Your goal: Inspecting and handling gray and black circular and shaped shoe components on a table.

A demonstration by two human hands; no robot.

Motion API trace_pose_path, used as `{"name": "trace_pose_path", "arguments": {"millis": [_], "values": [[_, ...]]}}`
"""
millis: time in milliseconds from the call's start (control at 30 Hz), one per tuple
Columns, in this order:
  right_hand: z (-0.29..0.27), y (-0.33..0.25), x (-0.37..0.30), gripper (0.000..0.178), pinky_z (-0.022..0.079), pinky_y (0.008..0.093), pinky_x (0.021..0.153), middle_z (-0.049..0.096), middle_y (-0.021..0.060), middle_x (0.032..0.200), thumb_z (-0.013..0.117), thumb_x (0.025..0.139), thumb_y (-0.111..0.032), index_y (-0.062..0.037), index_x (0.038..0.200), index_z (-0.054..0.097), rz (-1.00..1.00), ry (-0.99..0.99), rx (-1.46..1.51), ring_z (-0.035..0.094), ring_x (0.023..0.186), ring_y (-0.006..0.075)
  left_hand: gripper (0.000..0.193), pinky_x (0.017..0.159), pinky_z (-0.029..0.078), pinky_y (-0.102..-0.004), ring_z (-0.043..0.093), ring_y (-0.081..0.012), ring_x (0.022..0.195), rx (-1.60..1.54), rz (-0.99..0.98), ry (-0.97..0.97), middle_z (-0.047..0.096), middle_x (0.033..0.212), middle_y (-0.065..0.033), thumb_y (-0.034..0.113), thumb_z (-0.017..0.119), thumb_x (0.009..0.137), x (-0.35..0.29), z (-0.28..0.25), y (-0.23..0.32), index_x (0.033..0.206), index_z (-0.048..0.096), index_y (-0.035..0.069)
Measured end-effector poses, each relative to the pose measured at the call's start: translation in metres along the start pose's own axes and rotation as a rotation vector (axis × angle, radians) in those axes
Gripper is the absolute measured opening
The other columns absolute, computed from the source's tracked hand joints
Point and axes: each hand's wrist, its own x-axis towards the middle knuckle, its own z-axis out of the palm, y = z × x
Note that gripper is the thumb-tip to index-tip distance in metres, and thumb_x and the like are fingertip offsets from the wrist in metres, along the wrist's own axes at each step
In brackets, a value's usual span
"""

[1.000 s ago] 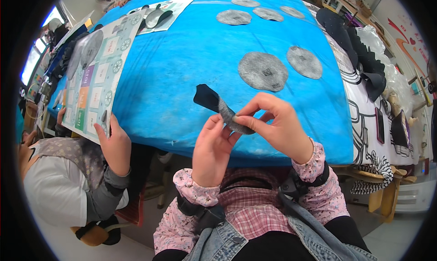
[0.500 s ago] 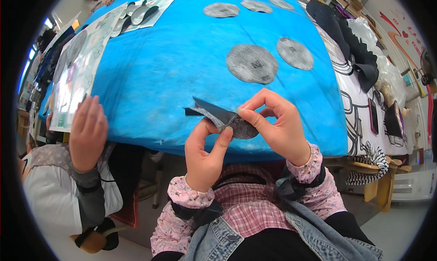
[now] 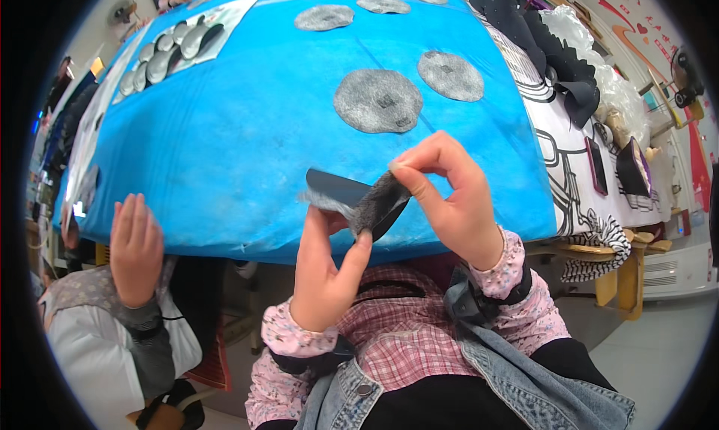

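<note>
My left hand [image 3: 327, 273] pinches a folded piece of thin black material with a fuzzy grey side [image 3: 366, 207] between thumb and fingers, above the table's near edge. The thumb and index finger of my right hand [image 3: 455, 198] grip the same piece by its upper right end. Smooth black shows on its inner face, and a stiff black flap juts out to the left. Beyond my hands lie a large round grey disc [image 3: 374, 99] and a smaller round disc [image 3: 451, 76], both flat on the blue cloth.
Blue cloth [image 3: 232, 160] covers the table. Farther back are several more grey discs [image 3: 324, 17]. Shiny dark oval pieces [image 3: 159, 64] rest on a white sheet at left. A co-worker's hand [image 3: 136, 250] is at the near left edge. Black cut material [image 3: 563, 63] and a phone [image 3: 596, 165] lie right.
The piece has been turned and bent in my hands, so its smooth black inside now shows. My view has shifted, moving the table's contents leftward. The co-worker's hand is lower in view.
</note>
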Motion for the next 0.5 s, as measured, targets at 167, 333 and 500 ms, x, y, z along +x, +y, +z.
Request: {"name": "trace_pose_path", "arguments": {"millis": [167,333,500], "values": [[0.003,-0.021,-0.003,0.012,0.044,0.0314,0.055,0.053,0.0098,0.076,0.063,0.074,-0.003,-0.0034,0.082,0.054,-0.411,-0.041,-0.455,0.055,0.066,0.0253,0.073,0.103,0.02,-0.0344,0.027,-0.0209,0.126,-0.646,-0.183,-0.382,0.029,0.133,-0.0125,0.023,0.058,0.078,0.008,-0.016,0.019,0.134,0.017,-0.002],[-0.008,-0.021,-0.003,0.014,0.044,0.0335,0.057,0.055,0.0107,0.077,0.062,0.073,-0.002,-0.0038,0.084,0.054,-0.502,0.034,-0.424,0.055,0.067,0.0272,0.1,0.103,0.021,-0.0376,0.024,-0.0238,0.129,-0.61,-0.253,-0.356,0.024,0.138,-0.0137,0.056,0.064,0.068,0.018,-0.008,0.03,0.135,0.017,-0.003],[-0.021,-0.025,0.004,0.012,0.045,0.0315,0.057,0.057,0.0098,0.077,0.06,0.075,0.001,-0.0031,0.085,0.056,-0.503,0.025,-0.497,0.056,0.068,0.0243,0.096,0.09,0.034,-0.037,0.043,-0.0213,0.107,-0.369,-0.099,-0.148,0.043,0.118,-0.0112,0.073,0.052,0.065,0.019,-0.023,0.022,0.121,0.036,-0.003]]}}
